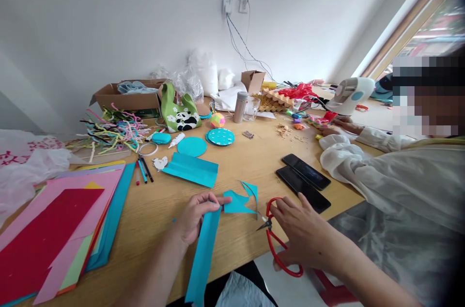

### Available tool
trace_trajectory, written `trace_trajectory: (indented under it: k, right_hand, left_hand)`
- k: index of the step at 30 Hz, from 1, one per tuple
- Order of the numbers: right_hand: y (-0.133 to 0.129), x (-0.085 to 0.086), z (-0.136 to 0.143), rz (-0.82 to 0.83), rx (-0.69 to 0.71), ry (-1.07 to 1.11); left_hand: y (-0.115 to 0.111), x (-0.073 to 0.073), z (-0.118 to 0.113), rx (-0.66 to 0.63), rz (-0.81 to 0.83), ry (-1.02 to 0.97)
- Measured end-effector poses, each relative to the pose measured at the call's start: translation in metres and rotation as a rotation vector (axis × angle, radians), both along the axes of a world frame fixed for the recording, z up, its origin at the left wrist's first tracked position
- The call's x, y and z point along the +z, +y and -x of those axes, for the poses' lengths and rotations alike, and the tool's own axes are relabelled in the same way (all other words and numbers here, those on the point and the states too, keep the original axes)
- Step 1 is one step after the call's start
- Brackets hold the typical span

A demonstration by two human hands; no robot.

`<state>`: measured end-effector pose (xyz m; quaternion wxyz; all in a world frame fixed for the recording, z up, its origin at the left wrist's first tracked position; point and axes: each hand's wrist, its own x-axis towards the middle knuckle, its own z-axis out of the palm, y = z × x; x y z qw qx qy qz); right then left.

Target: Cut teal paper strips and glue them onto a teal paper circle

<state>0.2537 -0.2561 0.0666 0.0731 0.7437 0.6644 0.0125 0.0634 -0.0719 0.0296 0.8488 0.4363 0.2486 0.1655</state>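
Note:
My left hand (198, 212) pinches the top end of a long blue paper strip (206, 258), which hangs down over the table's front edge. Its index finger points right, reaching the edge of a cut blue paper scrap (238, 202) lying on the wood. In my right hand (301, 229) are red-handled scissors (269, 224), their short dark blades pointing left toward the strip without touching it. A thin curved blue offcut (250, 191) rests by the scrap. Behind these lie a folded blue paper sheet (192, 170) and a blue paper circle (192, 146).
Stacked coloured paper (61, 229) covers the left side. Two black phones (303, 181) lie right of the scissors. Pens (144, 170), pipe cleaners (112, 132), a green panda bag (179, 111) and a steel bottle (240, 107) stand farther back. Another person's sleeve (345, 161) rests at right.

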Motion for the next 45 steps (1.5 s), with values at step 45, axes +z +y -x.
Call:
trace_trajectory:
  k: [45]
  right_hand:
    - [0.007, -0.053, -0.033, -0.059, -0.352, 0.698]
  left_hand:
    - [-0.006, 0.014, 0.028, -0.124, 0.211, -0.234]
